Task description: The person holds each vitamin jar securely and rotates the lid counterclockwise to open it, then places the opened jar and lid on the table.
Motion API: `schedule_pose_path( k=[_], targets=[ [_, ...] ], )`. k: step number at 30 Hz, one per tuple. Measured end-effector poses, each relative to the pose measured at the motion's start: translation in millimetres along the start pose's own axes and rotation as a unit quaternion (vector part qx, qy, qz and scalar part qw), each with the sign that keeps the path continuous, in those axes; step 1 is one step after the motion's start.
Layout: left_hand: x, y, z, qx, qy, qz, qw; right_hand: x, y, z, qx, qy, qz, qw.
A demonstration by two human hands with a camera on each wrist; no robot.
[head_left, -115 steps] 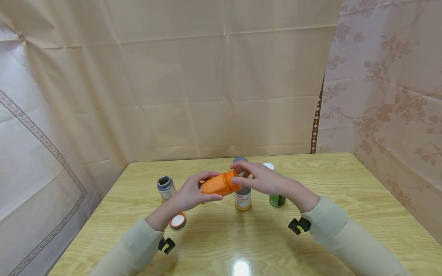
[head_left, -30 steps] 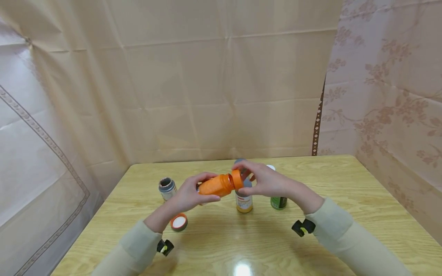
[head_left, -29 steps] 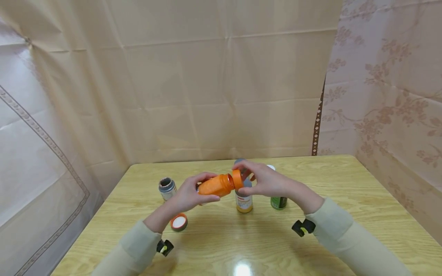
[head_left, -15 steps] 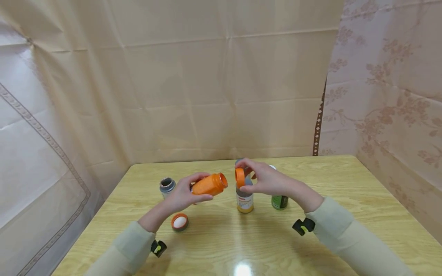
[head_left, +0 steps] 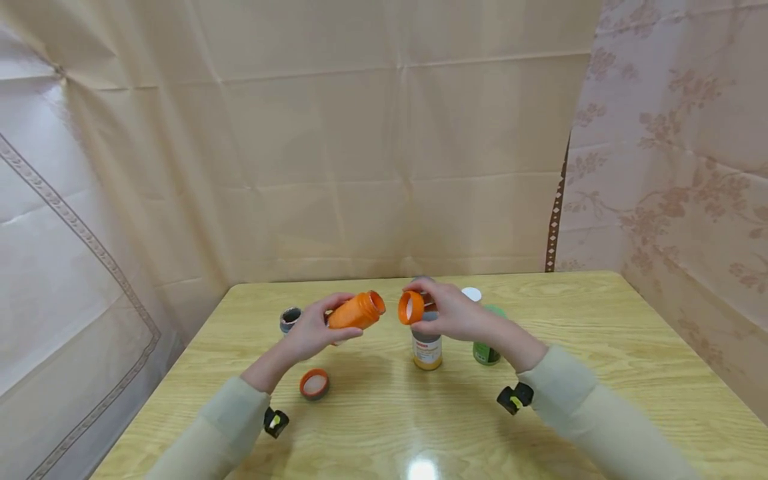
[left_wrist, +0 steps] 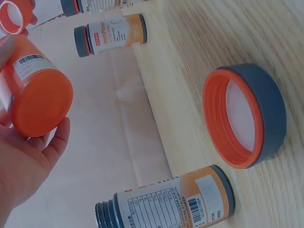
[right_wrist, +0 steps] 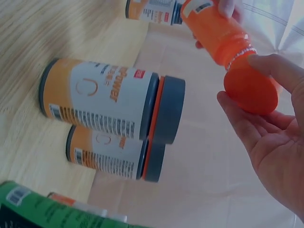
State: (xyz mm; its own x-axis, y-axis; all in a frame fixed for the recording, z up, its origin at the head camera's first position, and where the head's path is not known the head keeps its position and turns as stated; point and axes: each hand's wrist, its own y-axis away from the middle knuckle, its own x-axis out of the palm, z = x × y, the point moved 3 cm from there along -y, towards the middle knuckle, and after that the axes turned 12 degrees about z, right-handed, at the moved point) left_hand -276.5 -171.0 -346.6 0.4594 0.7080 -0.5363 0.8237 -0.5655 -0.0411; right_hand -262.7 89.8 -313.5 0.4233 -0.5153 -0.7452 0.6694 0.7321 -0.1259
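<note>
Above the table, my left hand (head_left: 307,333) grips an orange bottle (head_left: 355,312), tilted with its uncovered mouth up and to the right. My right hand (head_left: 456,315) pinches the orange screw cap (head_left: 411,307) by its rim, fingers and thumb around it. A small gap separates cap and bottle in the head view; the cap's pale inside faces the bottle. In the left wrist view the bottle's base (left_wrist: 42,102) shows below a barcode label. The right wrist view shows the cap's round top (right_wrist: 251,92) overlapping the bottle's neck.
A dark grey lid with an orange inside (head_left: 315,384) lies upturned on the table (head_left: 372,427). Left of centre stands an uncapped bottle (left_wrist: 171,204). Two lidded supplement bottles (right_wrist: 109,102) stand behind the right hand, near a green bottle (head_left: 486,352) and a white-capped container (head_left: 471,293).
The orange cap has come off the bottle's neck. My left hand has drawn the bottle left, and my right hand has turned the cap so its inside shows.
</note>
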Motion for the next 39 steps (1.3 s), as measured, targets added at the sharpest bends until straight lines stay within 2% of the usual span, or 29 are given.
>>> schedule_pose_path(
  k=[5, 9, 12, 19, 25, 32, 39],
  targets=[
    [-1.8, -2.7, 2.8, -0.007, 0.003, -0.004, 1.0000, 5.1, -4.5, 3.8, 0.005, 0.002, -0.007, 1.000],
    [-2.7, -4.2, 5.0, -0.013, -0.002, -0.010, 0.9999, 12.4, -9.6, 5.6, 0.004, -0.024, 0.002, 1.000],
    [-3.5, -5.7, 7.6, -0.008, -0.007, -0.014, 0.9999, 18.6, -13.1, 6.0, -0.001, -0.038, 0.007, 0.999],
    [-6.0, -9.2, 16.8, 0.007, -0.008, -0.031, 0.9995, 31.0, -17.4, 10.0, -0.031, -0.019, 0.003, 0.999],
    [-2.9, -12.3, 23.4, 0.005, 0.001, -0.044, 0.9990, 48.0, -24.1, 11.9, -0.036, -0.029, 0.015, 0.999],
    [4.7, -15.8, 37.8, 0.008, 0.016, -0.039, 0.9991, 71.9, -34.1, 7.7, -0.029, -0.040, 0.038, 0.998],
    [5.4, -20.4, 49.9, 0.011, 0.034, -0.033, 0.9988, 90.5, -43.6, 0.2, -0.025, -0.062, 0.066, 0.996]
  ],
)
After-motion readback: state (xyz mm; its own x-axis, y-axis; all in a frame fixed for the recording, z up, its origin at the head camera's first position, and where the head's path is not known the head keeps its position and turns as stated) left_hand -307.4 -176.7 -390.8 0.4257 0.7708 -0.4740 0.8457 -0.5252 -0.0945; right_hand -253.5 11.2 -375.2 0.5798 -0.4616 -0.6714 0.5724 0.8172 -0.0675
